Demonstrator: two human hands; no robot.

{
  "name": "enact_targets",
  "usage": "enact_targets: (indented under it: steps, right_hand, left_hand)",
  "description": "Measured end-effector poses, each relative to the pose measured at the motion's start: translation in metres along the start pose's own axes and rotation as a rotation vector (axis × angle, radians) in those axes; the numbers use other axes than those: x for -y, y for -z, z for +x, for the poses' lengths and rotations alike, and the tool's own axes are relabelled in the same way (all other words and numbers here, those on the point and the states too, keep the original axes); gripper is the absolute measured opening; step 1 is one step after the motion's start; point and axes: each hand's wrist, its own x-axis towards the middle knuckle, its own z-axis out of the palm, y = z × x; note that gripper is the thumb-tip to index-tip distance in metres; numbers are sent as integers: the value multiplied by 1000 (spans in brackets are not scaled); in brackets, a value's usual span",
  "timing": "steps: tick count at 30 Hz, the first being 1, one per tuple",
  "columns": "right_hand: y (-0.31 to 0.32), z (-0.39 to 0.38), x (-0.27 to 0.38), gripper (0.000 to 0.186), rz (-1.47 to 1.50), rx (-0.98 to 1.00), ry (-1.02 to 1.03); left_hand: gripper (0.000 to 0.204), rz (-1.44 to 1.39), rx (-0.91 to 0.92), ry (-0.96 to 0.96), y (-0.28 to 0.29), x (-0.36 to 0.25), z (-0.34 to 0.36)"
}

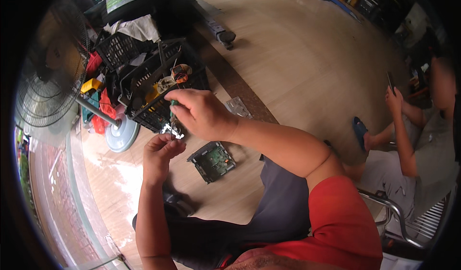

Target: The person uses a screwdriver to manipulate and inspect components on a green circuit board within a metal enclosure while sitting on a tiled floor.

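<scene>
My right hand point(199, 115) is closed round a green-handled screwdriver point(173, 107), its thin shaft pointing down toward my other hand. Just below it, my left hand point(161, 154) is pinched at the fingertips by a small bright piece; glare hides what that piece is. The two hands are close together but apart, raised above the floor. Beneath them, an opened black electronic housing point(212, 162) with a green circuit board inside lies on the tiles. A flat silvery metal plate point(238, 107) rests on the floor beyond my right wrist.
Black plastic crates point(144, 85) full of tools and cables stand ahead on the left. A fan point(45, 99) with a round pale base point(122, 133) is beside them. At right another person point(403, 140) sits holding a phone, near a metal-framed chair point(396, 217).
</scene>
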Motion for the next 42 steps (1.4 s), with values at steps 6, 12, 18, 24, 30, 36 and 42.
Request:
enact_targets:
  steps: [6,12,18,24,30,36,42]
  right_hand:
    - [9,-4,-4,21,-17,-19,-29]
    - [10,-4,-12,19,-3,-6,-39]
    - [20,-7,-16,19,-15,22,-88]
    - [27,-9,-21,18,-45,7,-137]
    - [17,-3,-16,15,-48,-19,-116]
    - [30,-12,-13,17,-50,1,-88]
    - [22,-11,0,22,-61,68,48]
  left_hand:
    - [14,23,-1,-21,-11,6,2]
    - [15,13,27,-49,-12,16,6]
    - [16,51,42,-70,-20,20,10]
    - [18,166,27,-103,-30,20,12]
    - [29,321,-65,-159,-24,14,2]
    - [42,440,-31,-183,-34,20,8]
    - [44,464,-57,-271,-28,21,-2]
